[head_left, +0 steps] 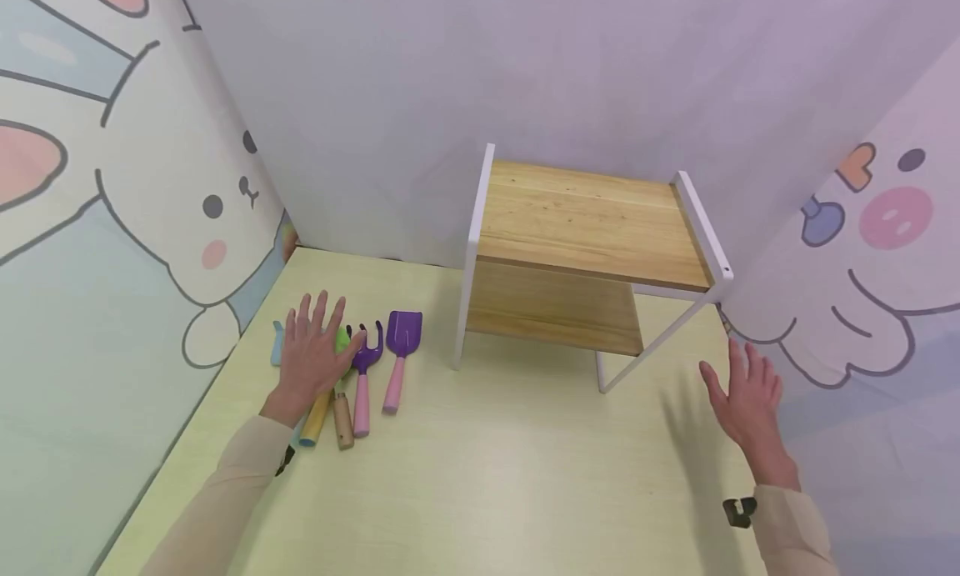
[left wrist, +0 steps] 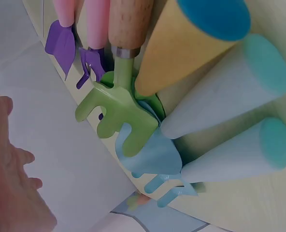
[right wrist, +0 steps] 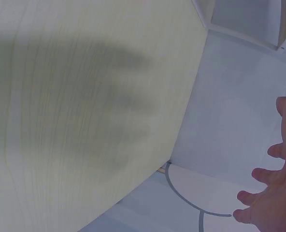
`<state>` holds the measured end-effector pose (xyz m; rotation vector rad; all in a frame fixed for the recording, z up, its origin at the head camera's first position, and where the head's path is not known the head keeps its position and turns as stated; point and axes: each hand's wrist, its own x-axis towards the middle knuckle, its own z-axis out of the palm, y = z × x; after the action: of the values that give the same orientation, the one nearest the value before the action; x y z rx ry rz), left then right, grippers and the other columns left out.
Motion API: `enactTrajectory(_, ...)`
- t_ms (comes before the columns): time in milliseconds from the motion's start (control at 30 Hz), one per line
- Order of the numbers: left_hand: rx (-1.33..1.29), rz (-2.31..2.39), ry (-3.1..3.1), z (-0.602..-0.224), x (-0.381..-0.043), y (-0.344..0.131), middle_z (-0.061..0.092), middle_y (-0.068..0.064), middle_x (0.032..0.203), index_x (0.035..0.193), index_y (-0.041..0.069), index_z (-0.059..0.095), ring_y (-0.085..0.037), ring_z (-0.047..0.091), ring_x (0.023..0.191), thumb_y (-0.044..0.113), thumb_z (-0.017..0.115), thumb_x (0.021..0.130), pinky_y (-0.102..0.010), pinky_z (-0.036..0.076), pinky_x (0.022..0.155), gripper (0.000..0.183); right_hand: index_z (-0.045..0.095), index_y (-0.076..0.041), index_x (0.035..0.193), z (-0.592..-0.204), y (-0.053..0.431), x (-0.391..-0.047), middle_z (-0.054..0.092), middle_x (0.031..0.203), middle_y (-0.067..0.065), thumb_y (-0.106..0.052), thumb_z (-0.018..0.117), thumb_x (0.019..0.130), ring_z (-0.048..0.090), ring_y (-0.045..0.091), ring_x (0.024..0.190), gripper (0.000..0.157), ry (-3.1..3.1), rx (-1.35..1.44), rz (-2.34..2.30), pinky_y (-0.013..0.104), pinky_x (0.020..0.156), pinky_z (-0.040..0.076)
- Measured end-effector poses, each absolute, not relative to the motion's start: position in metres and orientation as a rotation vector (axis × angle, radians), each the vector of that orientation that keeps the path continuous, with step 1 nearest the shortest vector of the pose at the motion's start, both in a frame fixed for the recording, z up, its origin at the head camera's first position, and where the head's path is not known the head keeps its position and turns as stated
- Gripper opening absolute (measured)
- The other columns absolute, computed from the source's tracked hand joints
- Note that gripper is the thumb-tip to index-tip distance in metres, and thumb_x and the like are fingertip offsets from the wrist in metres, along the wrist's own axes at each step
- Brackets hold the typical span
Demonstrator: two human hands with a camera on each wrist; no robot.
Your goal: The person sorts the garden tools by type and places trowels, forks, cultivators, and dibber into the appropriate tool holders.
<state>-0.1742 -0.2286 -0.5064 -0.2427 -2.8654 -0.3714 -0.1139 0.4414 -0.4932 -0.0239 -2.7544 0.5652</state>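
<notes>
My left hand (head_left: 311, 355), fingers spread, hovers over a row of garden hand tools at the table's left and holds none of them. Rightmost lies a purple shovel (head_left: 403, 333) with a pink handle, beside a purple hand fork (head_left: 367, 357) with a matching handle. The left wrist view shows a green fork (left wrist: 119, 111) with a wooden handle, a yellow handle (left wrist: 181, 43) with a blue end, a light blue shovel (left wrist: 152, 150) and a light blue fork (left wrist: 169, 188). Spread and holding nothing, my right hand (head_left: 750, 401) is raised near the table's right edge.
A two-tier wooden shelf (head_left: 592, 217) with a white frame stands at the back of the pale table (head_left: 495, 476), right of the tools. Behind it hangs a plain light curtain (head_left: 420, 84). Cartoon-printed cloths border the left and right sides.
</notes>
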Motion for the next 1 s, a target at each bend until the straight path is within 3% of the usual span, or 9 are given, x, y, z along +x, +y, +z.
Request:
enactTrajectory(133, -0.252, -0.400, -2.817, -0.509, -0.171, -0.226, 0.029, -0.033, 0.157, 0.155, -0.004, 0.036, -0.055, 0.019, 0.147, 0.036, 0.058, 0.102, -0.069, 0.017, 0.119, 0.070, 0.039, 0.012, 0.148, -0.492, 0.436, -0.114, 0.038, 0.144, 0.043, -0.022, 0.058, 0.105, 0.032, 0.064, 0.131, 0.058, -2.584, 0.010, 0.664, 0.072, 0.112, 0.020)
enactTrajectory(400, -0.237, -0.526, -2.764, -0.515, -0.165, -0.222, 0.041, -0.038, 0.148, 0.150, -0.009, 0.040, -0.057, 0.032, 0.139, 0.030, 0.059, 0.103, -0.068, 0.023, 0.117, 0.064, 0.051, 0.012, 0.138, -0.486, 0.425, -0.113, 0.051, 0.132, 0.040, -0.004, 0.065, 0.099, 0.048, 0.056, 0.119, 0.045, -2.465, 0.030, 0.759, 0.068, 0.098, 0.037)
enactTrajectory(567, -0.199, -0.571, -2.766, -0.519, -0.161, -0.219, 0.043, -0.037, 0.146, 0.150, -0.009, 0.040, -0.055, 0.036, 0.137, 0.029, 0.057, 0.104, -0.065, 0.027, 0.117, 0.062, 0.055, 0.011, 0.135, -0.483, 0.417, -0.112, 0.059, 0.129, 0.032, -0.003, 0.065, 0.099, 0.058, 0.043, 0.111, 0.039, -2.427, 0.011, 0.776, 0.028, 0.096, 0.043)
enactTrajectory(633, -0.191, -0.588, -2.746, -0.520, -0.158, -0.217, 0.046, -0.037, 0.144, 0.149, -0.009, 0.040, -0.055, 0.038, 0.136, 0.028, 0.058, 0.104, -0.063, 0.028, 0.117, 0.062, 0.058, 0.008, 0.134, -0.481, 0.414, -0.111, 0.062, 0.129, 0.028, -0.006, 0.064, 0.101, 0.064, 0.022, 0.108, 0.037, -2.415, -0.030, 0.800, 0.011, 0.090, 0.038)
enactTrajectory(700, -0.190, -0.626, -2.716, -0.522, -0.156, -0.214, 0.048, -0.037, 0.142, 0.149, -0.010, 0.041, -0.055, 0.040, 0.134, 0.027, 0.060, 0.103, -0.062, 0.028, 0.117, 0.061, 0.059, 0.007, 0.133, -0.479, 0.410, -0.110, 0.064, 0.128, 0.026, -0.008, 0.063, 0.102, 0.062, -0.001, 0.102, 0.035, -2.398, -0.069, 0.848, 0.002, 0.088, 0.037)
enactTrajectory(800, -0.182, -0.690, -2.704, -0.525, -0.153, -0.211, 0.049, -0.037, 0.141, 0.149, -0.010, 0.040, -0.055, 0.040, 0.133, 0.025, 0.060, 0.103, -0.063, 0.028, 0.117, 0.060, 0.061, 0.004, 0.132, -0.474, 0.404, -0.110, 0.066, 0.127, 0.023, -0.013, 0.063, 0.103, 0.051, -0.022, 0.098, 0.034, -2.372, -0.124, 0.947, 0.000, 0.085, 0.041)
enactTrajectory(1000, -0.095, -0.826, -2.772, -0.528, -0.147, -0.204, 0.042, -0.034, 0.149, 0.152, -0.007, 0.038, -0.053, 0.037, 0.138, 0.029, 0.054, 0.107, -0.065, 0.028, 0.116, 0.059, 0.063, 0.002, 0.132, -0.466, 0.392, -0.114, 0.066, 0.128, 0.022, -0.015, 0.062, 0.104, 0.055, -0.017, 0.103, 0.033, -2.338, -0.158, 1.088, 0.004, 0.089, 0.045)
